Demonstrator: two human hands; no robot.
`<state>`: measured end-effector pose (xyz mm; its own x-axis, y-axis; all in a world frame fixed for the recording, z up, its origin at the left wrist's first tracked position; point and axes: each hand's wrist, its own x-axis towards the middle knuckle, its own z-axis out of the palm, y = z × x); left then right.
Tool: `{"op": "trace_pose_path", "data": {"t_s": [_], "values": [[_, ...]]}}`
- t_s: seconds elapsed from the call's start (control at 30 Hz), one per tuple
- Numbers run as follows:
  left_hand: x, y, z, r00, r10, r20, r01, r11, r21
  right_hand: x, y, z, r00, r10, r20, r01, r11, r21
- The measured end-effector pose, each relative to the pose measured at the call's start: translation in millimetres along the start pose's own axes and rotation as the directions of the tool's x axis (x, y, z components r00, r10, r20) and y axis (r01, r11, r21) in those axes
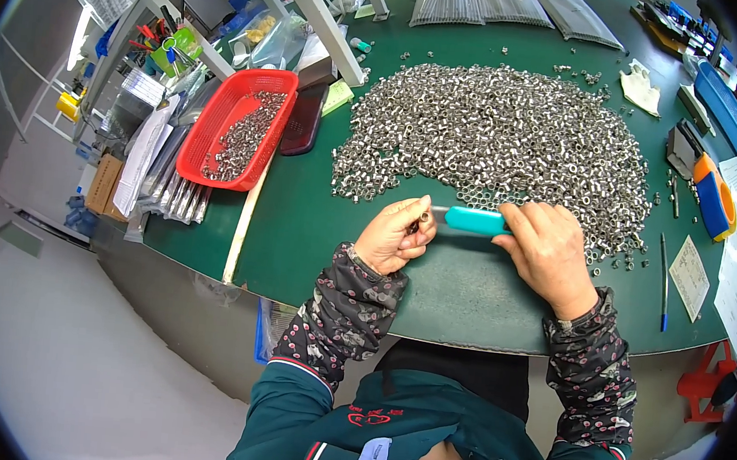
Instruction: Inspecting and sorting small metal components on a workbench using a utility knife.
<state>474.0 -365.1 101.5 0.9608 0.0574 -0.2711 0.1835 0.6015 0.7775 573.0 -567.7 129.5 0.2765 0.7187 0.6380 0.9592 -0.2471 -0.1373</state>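
My left hand [393, 235] is closed in a pinch on a small metal ring [424, 218], its curled fingers hiding part of it. From the right, my right hand [551, 248] grips a teal-handled knife [474, 221]. Its short, flat metal blade points left and meets the fingertips of my left hand beside the ring; whether it touches the ring I cannot tell. Just beyond both hands spreads a wide heap of small silvery metal rings [500, 132] on the green tabletop [459, 299].
A red plastic basket [193, 149] with more metal rings stands at the left, by a dark phone-like device [305, 119]. Bagged rods [485, 4] lie at the back. To the right are a blue tray [723, 105], a blue-and-orange tool [715, 199], a pen [664, 282] and papers.
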Motion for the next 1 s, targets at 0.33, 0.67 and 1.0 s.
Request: {"op": "trace_pose_path", "data": {"t_s": [0.33, 0.67, 1.0], "values": [[-0.6, 4.0, -3.8, 0.996, 0.063, 0.058, -0.057, 0.994, -0.089, -15.4, -23.4, -30.5, 0.986, 0.031, -0.166, -0.045, 0.996, -0.077], [2.2, 2.7, -1.7, 0.992, 0.102, 0.07, -0.096, 0.992, -0.081, -50.3, -28.7, -32.9, 0.945, 0.055, 0.321, 0.003, 0.984, -0.178], [1.4, 1.4, -6.2, 0.98, 0.198, 0.027, -0.197, 0.98, -0.031, -4.2, -30.3, -34.4, 0.949, 0.294, 0.114, -0.313, 0.917, 0.248]]}}
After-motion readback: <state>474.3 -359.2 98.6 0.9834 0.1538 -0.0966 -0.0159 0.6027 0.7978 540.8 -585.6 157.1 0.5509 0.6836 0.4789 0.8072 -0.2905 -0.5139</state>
